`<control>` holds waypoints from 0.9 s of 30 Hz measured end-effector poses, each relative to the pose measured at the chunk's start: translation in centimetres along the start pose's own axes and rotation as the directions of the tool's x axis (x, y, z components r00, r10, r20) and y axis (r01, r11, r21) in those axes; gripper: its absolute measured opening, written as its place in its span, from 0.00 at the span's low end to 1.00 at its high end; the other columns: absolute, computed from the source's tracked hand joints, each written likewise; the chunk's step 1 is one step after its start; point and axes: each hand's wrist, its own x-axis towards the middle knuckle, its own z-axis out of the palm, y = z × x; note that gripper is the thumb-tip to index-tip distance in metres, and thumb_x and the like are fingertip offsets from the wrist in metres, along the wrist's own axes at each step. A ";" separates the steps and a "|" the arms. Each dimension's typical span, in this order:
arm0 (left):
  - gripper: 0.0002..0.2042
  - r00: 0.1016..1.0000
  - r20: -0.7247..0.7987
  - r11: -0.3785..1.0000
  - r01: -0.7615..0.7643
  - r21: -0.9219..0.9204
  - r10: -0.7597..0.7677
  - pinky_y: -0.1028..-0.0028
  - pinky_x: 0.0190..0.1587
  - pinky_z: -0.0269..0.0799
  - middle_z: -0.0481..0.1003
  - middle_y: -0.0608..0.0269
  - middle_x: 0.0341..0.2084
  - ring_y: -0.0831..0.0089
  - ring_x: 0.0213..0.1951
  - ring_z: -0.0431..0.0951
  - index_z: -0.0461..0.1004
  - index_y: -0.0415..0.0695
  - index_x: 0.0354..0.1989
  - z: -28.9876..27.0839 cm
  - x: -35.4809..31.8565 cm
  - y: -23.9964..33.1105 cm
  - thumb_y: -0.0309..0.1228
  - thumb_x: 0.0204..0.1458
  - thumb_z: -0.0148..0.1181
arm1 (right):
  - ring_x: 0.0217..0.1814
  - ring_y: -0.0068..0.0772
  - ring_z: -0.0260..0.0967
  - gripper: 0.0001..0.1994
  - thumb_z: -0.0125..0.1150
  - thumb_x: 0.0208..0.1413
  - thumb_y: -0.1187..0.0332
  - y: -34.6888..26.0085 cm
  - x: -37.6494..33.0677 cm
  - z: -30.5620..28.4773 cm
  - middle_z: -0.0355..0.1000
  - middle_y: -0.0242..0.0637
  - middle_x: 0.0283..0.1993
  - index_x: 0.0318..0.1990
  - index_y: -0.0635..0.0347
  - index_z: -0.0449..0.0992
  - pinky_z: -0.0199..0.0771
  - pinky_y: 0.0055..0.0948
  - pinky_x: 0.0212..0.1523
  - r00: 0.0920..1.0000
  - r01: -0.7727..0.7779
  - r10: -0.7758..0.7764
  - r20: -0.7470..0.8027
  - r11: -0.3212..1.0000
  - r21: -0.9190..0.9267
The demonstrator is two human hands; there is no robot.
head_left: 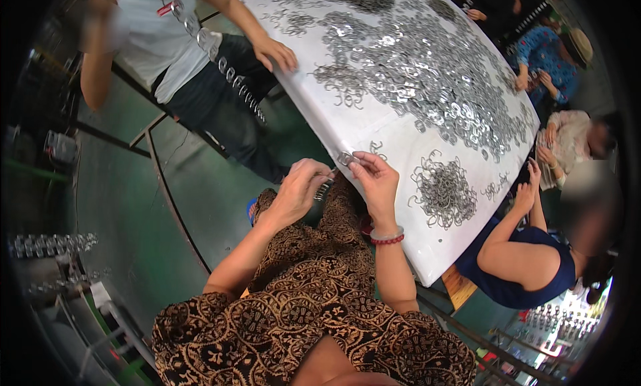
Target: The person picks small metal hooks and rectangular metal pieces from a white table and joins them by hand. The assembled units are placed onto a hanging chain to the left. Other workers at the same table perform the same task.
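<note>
My left hand (302, 189) is closed with fingertips pinched at the near edge of the white table. Below those fingers hangs a short row of linked metal rings (323, 189), partly hidden by the hand. Between thumb and fingers, my right hand (376, 182) pinches a shiny metal ring (346, 158) just over the table's edge. The two hands are close together but apart. Nearest my right hand on the table lie a few thin curved metal hooks (376, 149) and a pile of such hooks (444, 189).
A wide heap of shiny metal rings (427, 85) covers much of the white table (407, 242). A person in a white shirt (160, 45) stands at left; a ring chain (230, 75) hangs before them. A person in dark blue (527, 262) sits close at right, others beyond.
</note>
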 end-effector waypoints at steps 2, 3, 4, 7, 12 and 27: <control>0.05 0.999 0.014 0.998 -0.044 0.047 0.044 0.62 0.49 0.66 0.74 0.58 0.33 0.58 0.39 0.74 0.70 0.40 0.39 0.1 0.2 0.3 0.21 0.55 0.57 | 0.36 0.18 0.73 0.11 0.62 0.56 0.80 -1.0 -1.5 1.6 0.78 0.36 0.38 0.47 0.71 0.77 0.73 0.18 0.38 1.000 0.030 -0.031 -0.006 0.999 -0.037; 0.05 0.997 0.022 0.996 -0.070 0.058 0.069 0.63 0.50 0.65 0.74 0.58 0.32 0.58 0.39 0.74 0.70 0.40 0.38 0.1 0.3 0.5 0.21 0.55 0.57 | 0.36 0.17 0.72 0.11 0.62 0.56 0.80 -1.4 -2.0 2.1 0.78 0.35 0.37 0.47 0.71 0.78 0.73 0.18 0.37 0.999 0.030 -0.031 -0.024 0.997 -0.067; 0.05 0.998 0.018 0.996 -0.069 0.063 0.068 0.62 0.50 0.65 0.73 0.58 0.33 0.58 0.40 0.73 0.70 0.40 0.38 0.1 0.3 0.7 0.21 0.54 0.57 | 0.35 0.18 0.72 0.11 0.61 0.56 0.81 -1.8 -2.3 2.3 0.78 0.35 0.38 0.48 0.71 0.78 0.73 0.18 0.37 0.998 0.056 -0.057 -0.012 0.997 -0.059; 0.05 0.998 0.001 0.995 -0.068 0.072 0.068 0.62 0.50 0.65 0.73 0.58 0.33 0.58 0.40 0.73 0.70 0.40 0.38 0.4 0.4 0.6 0.21 0.54 0.57 | 0.35 0.19 0.73 0.12 0.60 0.56 0.82 -2.2 -2.7 2.6 0.77 0.35 0.39 0.48 0.71 0.78 0.73 0.18 0.37 0.997 0.071 -0.071 -0.002 0.996 -0.050; 0.06 0.999 0.028 0.990 -0.044 0.136 0.041 0.62 0.50 0.65 0.74 0.58 0.36 0.57 0.40 0.73 0.70 0.40 0.38 0.8 0.0 -0.8 0.22 0.54 0.59 | 0.33 0.26 0.73 0.11 0.60 0.54 0.85 -1.6 -2.3 2.6 0.75 0.40 0.38 0.45 0.74 0.78 0.74 0.20 0.36 0.988 0.147 -0.144 -0.052 0.987 0.062; 0.05 0.979 0.124 0.803 -0.203 0.561 0.160 0.61 0.45 0.70 0.72 0.59 0.35 0.57 0.42 0.71 0.81 0.47 0.34 1.5 19.2 -16.3 0.27 0.50 0.61 | 0.34 0.25 0.75 0.08 0.60 0.56 0.83 1.0 -1.3 1.0 0.73 0.37 0.38 0.42 0.70 0.80 0.77 0.22 0.35 0.992 -0.097 0.092 0.088 0.993 0.062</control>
